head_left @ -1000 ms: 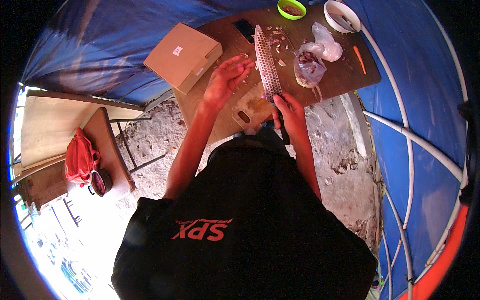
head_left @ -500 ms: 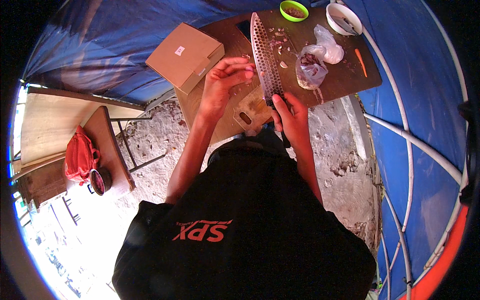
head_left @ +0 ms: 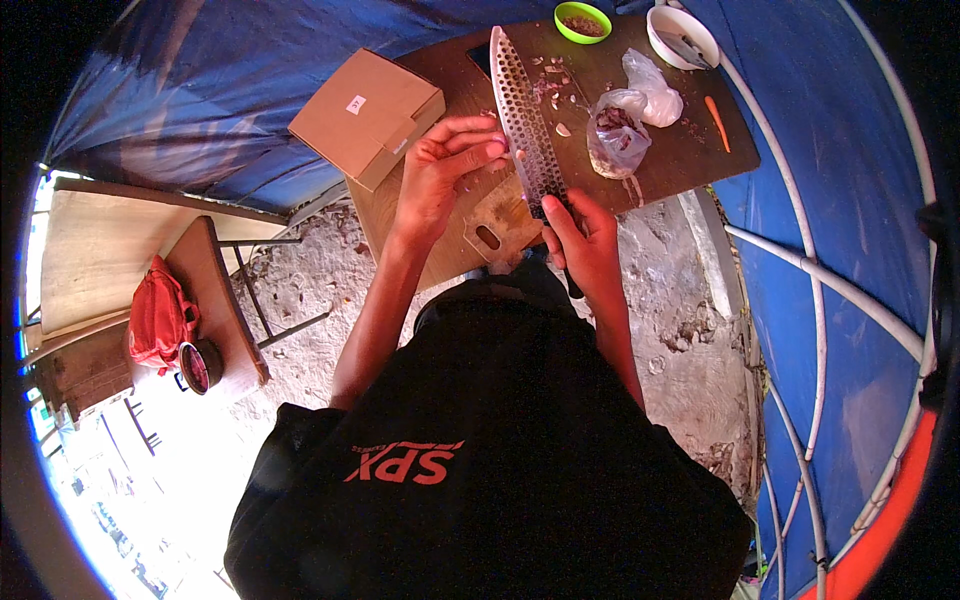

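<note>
My right hand [head_left: 588, 238] is closed around the black handle of a large knife [head_left: 524, 112]. Its long blade has a dotted pattern and points away from me, over the table. Left of the blade, my left hand [head_left: 436, 178] pinches a small pinkish-purple piece [head_left: 500, 146] between thumb and fingers, close to the blade. Too little of that piece shows to name its kind. Below the hands lies a worn wooden cutting board [head_left: 503, 222] with a handle slot. Scattered pale cloves [head_left: 563, 130] and purple skin bits lie to the right of the blade.
On the brown table [head_left: 690, 170] are a cardboard box [head_left: 365, 115] at left, a clear plastic bag [head_left: 618, 140] with purplish contents, and a white bag [head_left: 655, 95]. A carrot [head_left: 717, 123], a green bowl [head_left: 582, 22] and a white bowl [head_left: 683, 38] stand farther right.
The knife tip has tilted slightly to the left. Both hands keep their grips, and the whole view has shifted a little.
</note>
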### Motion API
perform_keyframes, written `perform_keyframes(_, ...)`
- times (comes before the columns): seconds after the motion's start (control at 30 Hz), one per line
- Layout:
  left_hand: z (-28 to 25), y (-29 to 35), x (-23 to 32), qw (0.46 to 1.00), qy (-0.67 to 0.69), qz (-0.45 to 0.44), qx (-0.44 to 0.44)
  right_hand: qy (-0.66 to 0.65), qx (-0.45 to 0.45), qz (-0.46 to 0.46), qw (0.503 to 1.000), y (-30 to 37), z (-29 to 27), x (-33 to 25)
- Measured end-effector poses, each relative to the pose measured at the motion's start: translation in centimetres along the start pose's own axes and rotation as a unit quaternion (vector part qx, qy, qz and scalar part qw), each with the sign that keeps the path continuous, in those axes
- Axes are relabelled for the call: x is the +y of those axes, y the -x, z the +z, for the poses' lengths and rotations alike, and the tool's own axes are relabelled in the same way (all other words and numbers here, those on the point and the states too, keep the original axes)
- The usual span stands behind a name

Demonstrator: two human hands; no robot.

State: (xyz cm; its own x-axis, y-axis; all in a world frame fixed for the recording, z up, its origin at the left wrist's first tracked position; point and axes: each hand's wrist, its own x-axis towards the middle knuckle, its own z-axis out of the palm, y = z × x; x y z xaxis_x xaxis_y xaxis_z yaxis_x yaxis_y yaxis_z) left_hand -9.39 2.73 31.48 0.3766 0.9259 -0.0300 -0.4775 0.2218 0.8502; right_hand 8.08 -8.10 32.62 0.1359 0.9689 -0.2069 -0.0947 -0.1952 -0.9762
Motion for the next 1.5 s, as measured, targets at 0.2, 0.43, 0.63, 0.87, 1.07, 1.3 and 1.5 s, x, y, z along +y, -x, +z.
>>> perform_keyframes(0.2, 0.5, 0.3, 0.5, 1.0, 0.011, 0.019, -0.002, 0.022, -0.012, -0.024, 0.999, 0.4, -0.3, -0.1)
perform_keyframes(0.43, 1.0, 0.5, 1.3, 0.998, -0.045, 0.038, -0.027, 0.074, 0.001, -0.062, 0.995, 0.9, -0.8, 0.1)
perform_keyframes(0.63, 1.8, 0.7, 1.5, 0.997, -0.061, 0.042, -0.025, 0.095, 0.0, -0.087, 0.992, 0.8, -1.0, 0.5)
perform_keyframes(0.87, 2.8, 0.9, 0.5, 0.999, -0.007, 0.045, 0.022, 0.113, 0.026, -0.131, 0.985, 0.5, -0.3, 1.0)
perform_keyframes(1.07, 3.1, 1.0, 0.0, 0.998, 0.011, 0.05, 0.046, 0.171, 0.052, -0.21, 0.961, -0.1, -0.1, 1.2)
perform_keyframes(1.3, 3.8, 1.0, -1.3, 0.995, 0.018, 0.064, 0.081, 0.146, 0.064, -0.219, 0.963, -0.9, 0.8, 1.6)
perform_keyframes(1.5, 2.1, -0.8, -1.3, 0.988, 0.046, 0.091, 0.113, 0.108, 0.1, -0.175, 0.974, -1.3, -0.7, 3.7)
